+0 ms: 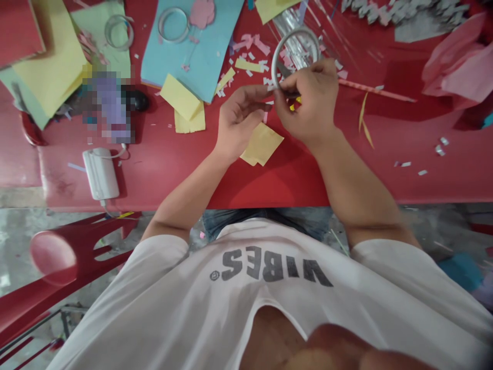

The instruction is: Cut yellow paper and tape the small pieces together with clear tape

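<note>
My right hand [308, 100] is closed in a grip on a clear tape roll [295, 43], which it holds tilted above the red table [162, 169]. My left hand [241, 118] pinches a small strip at the roll's lower edge, its fingertips meeting those of the right hand. A small yellow and pink scrap [296, 104] shows between the fingers. Under both hands lies a yellow paper piece [262, 145].
Blue paper [200, 56], yellow sheets [52, 67] and green paper [100, 25] cover the table's far left, with two more tape rolls [173, 23] on them. A white power bank [100, 173] lies at the near left. Pink tissue [458, 61] sits far right, a pink stick [377, 91] beside it. A red chair [65, 257] stands lower left.
</note>
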The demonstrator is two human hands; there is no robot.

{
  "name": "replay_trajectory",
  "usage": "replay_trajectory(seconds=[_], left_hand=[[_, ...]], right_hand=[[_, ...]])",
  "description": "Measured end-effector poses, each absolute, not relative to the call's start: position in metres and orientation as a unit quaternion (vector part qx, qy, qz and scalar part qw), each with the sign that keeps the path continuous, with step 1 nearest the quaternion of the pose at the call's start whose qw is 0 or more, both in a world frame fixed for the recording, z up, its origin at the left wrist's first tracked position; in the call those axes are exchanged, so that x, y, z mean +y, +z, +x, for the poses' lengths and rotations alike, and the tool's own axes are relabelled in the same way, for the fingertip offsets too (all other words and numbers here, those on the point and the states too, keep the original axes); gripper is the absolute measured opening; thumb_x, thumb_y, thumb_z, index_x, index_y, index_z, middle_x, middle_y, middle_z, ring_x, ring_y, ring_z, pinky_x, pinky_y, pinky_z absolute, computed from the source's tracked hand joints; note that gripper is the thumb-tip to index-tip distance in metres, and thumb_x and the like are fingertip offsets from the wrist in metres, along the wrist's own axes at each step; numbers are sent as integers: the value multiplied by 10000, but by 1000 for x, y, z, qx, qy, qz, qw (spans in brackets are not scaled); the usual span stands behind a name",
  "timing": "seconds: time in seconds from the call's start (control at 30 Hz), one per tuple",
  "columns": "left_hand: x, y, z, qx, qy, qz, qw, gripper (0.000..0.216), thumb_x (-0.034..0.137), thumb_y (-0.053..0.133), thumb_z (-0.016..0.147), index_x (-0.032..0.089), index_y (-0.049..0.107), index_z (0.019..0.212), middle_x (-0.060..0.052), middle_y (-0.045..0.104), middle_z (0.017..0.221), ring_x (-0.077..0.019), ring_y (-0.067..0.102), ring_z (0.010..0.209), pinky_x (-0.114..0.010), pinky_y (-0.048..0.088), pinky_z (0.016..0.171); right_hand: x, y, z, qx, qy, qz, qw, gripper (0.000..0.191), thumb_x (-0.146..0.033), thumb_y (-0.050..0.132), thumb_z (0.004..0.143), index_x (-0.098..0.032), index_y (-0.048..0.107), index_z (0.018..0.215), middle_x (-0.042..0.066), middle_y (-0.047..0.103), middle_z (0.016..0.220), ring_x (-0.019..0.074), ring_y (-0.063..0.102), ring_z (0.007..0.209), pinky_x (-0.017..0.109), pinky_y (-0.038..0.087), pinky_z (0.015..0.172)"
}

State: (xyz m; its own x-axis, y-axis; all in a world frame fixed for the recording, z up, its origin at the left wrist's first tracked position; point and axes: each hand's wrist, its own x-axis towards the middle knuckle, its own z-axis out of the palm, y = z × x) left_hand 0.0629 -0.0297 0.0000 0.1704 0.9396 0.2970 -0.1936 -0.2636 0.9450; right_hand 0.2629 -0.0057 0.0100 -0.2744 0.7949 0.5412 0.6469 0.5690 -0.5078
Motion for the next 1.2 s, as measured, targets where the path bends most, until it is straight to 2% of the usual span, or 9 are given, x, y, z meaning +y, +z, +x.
replay_trajectory(seconds=[0.1,0.23,0.37,0.6,0.7,0.77,0.87,0.97,1.2], left_hand=[[-25,-2,60,336,596,518,513,357,320,821,812,417,647,1108,25,762,1134,-223,732,1155,-400,662,953],[-19,-8,57,294,547,592,513,619,398,861,774,449,611,1338,23,675,1394,-253,653,1335,-408,650,1019],[-26,-8,63,337,496,630,494,561,470,759,883,361,587,1405,-20,743,1275,-242,727,1214,-422,633,1028],[-37,2,63,420,509,637,398,302,508,713,955,291,766,1157,-34,800,1069,-176,769,896,-345,641,829],[-38,11,60,442,497,649,369,217,476,684,986,290,783,1036,-14,783,923,-137,723,768,-314,598,716],[-38,16,60,443,509,641,365,198,441,682,996,279,774,929,-4,748,800,-123,676,683,-310,537,640],[-36,19,60,418,544,609,398,238,441,720,976,263,747,821,9,702,678,-102,582,565,-317,446,554],[-35,18,60,401,550,569,462,268,463,744,958,263,718,782,25,658,615,-89,513,516,-313,416,518],[-34,13,64,400,558,426,589,261,290,698,967,224,660,717,18,593,606,-87,531,530,-257,429,528]], right_hand=[[-8,12,261,-800,78,-453,385,137,-494,648,1000,-368,599,977,-18,704,806,277,603,755,560,435,1041],[-13,16,256,-792,104,-476,368,186,-529,652,985,-359,609,923,17,722,834,338,665,851,630,457,1053],[-17,22,254,-804,100,-471,349,145,-474,603,1013,-364,612,920,19,731,882,339,680,876,647,445,1065],[-21,28,255,-791,156,-505,308,145,-465,569,1025,-354,623,947,35,731,931,345,686,968,614,479,1003],[-21,24,254,-781,192,-493,332,146,-473,628,996,-341,611,937,42,712,914,344,680,965,574,513,917],[-22,21,251,-781,186,-466,371,141,-451,644,988,-334,603,921,30,684,851,326,667,899,573,503,944],[-28,17,243,-767,151,-420,461,144,-407,617,998,-322,588,885,19,629,767,307,622,879,544,499,947],[-35,15,233,-726,171,-403,530,167,-405,617,997,-310,574,867,25,586,769,287,592,881,453,517,791],[-34,3,225,-697,221,-414,542,210,-481,590,1023,-303,566,914,15,590,833,243,600,772,440,528,790]])
